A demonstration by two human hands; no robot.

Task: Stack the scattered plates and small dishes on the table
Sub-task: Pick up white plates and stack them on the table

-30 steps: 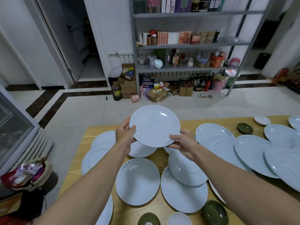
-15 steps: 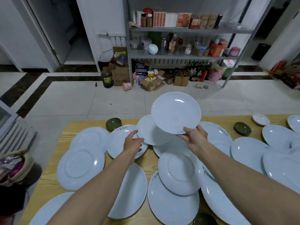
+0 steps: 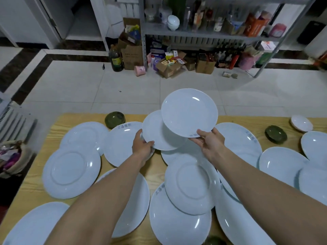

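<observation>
White glazed plates (image 3: 70,172) lie scattered and overlapping across the wooden bench (image 3: 76,119). The right hand (image 3: 209,142) pinches the near rim of one small plate (image 3: 189,112), held tilted above the far middle of the bench. The left hand (image 3: 142,147) grips the rim of a second small plate (image 3: 159,134) just beneath it. Such china is likely stiff, slick and easily chipped, so a rim hold with thumb on top and fingers underneath suits it. The green dish (image 3: 114,119) at the far edge looks empty. An open cardboard box (image 3: 169,66) on the floor holds packets.
</observation>
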